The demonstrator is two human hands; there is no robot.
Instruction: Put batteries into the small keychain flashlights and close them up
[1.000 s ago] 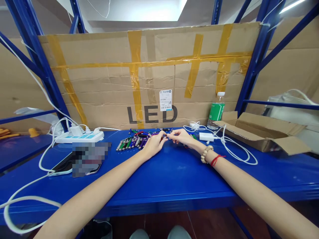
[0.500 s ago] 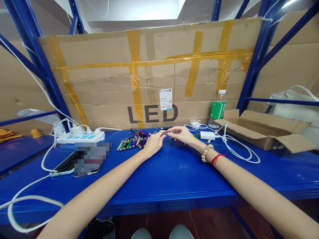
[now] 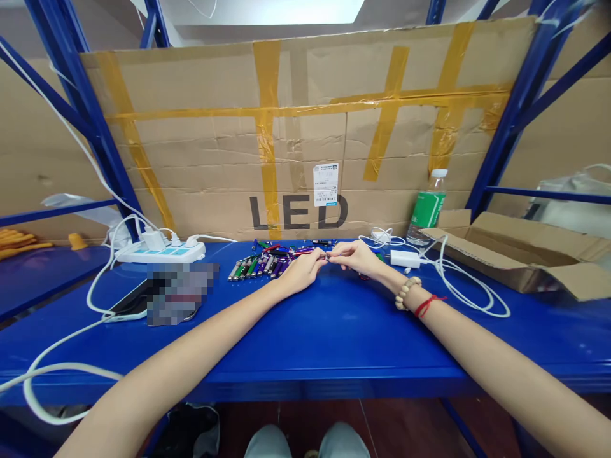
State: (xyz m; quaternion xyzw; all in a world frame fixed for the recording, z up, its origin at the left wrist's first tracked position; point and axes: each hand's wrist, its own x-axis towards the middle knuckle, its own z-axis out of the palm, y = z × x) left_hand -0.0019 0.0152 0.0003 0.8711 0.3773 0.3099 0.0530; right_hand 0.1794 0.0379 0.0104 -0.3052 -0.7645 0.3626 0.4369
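"What are you holding?"

"A small shiny piece [image 3: 327, 256]: my left grip [image 3: 302, 270] and right grip [image 3: 358, 257] are closed on it, fingertips nearly meeting; its long axis is too small to read."

"And the coloured tubes [image 3: 256, 267]?"

"On the desk [image 3: 353, 343], just left of my left grip, which is nearer; the front row's long axes point away from me, leaning right."

"Room?"

"The desk runs between my forearms [image 3: 205, 340] to its front edge; a cardboard sheet [image 3: 214, 152] stands behind."
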